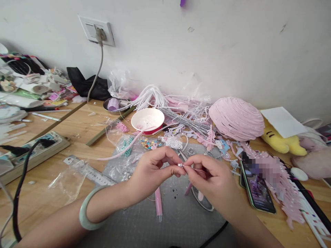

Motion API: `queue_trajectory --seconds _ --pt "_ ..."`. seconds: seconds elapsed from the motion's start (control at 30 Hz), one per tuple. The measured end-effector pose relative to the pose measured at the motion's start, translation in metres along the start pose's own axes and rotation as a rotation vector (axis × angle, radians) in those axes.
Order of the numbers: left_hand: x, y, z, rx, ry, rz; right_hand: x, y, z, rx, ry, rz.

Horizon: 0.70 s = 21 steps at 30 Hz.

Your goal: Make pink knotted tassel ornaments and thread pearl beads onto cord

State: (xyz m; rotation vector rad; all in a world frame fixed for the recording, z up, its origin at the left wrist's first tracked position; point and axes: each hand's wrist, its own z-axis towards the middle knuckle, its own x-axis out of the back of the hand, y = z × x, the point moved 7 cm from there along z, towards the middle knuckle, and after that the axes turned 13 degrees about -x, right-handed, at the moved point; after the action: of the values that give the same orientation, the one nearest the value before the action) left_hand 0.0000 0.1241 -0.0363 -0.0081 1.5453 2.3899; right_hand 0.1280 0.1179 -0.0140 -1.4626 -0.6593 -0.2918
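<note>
Pearly bead [180,165] pinched above the cutting mat [129,225]

The left hand [155,167] pinches the pearly bead between thumb and forefinger, over the middle of the cutting mat; the right hand [213,177] has thumb and forefinger pressed together just beside it, seemingly on pale thread [198,171]. For good control, I would hold the bead by its sides, leave its hole uncovered and grip the thread close to its end.

On the mat lie a pink strip [158,203] and scissors [207,206]; teal beads [126,147] lie towards its far edge. A ruler [90,173] crosses its left edge, a paper bowl [147,119] stands beyond it, and a smartphone [258,193] lies to its right on the desk [77,146].

The fingertips hide the bead's hole, so I cannot tell whether thread passes through. The right hand covers part of the scissors; a pixelated patch obscures something beside the smartphone.
</note>
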Motion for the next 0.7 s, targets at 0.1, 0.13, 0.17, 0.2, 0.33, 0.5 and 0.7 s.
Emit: queue_trajectory --seconds 0.1,0.13,0.17,0.2,0.33,0.5,0.7 --pt "0.0 0.0 0.0 -0.007 -0.006 0.03 0.002 -0.004 -0.001 0.031 0.02 -0.028" --pt "0.001 0.001 0.0 -0.019 -0.011 0.051 0.002 -0.005 -0.002 0.041 0.026 -0.041" --pt "0.001 0.002 0.0 -0.036 -0.02 0.079 0.003 -0.006 -0.002 0.051 0.033 -0.054" --pt "0.001 0.003 0.001 -0.057 -0.03 0.113 0.003 -0.007 -0.003 0.06 0.037 -0.066" --pt "0.002 0.007 0.0 -0.131 -0.071 0.272 0.004 -0.008 -0.004 0.085 0.024 -0.083" --pt "0.002 0.012 -0.001 -0.229 -0.12 0.375 0.005 -0.007 -0.004 0.1 0.015 -0.121" --pt "0.004 0.007 0.001 -0.155 -0.08 0.352 0.001 -0.002 -0.002 0.033 -0.042 -0.075"
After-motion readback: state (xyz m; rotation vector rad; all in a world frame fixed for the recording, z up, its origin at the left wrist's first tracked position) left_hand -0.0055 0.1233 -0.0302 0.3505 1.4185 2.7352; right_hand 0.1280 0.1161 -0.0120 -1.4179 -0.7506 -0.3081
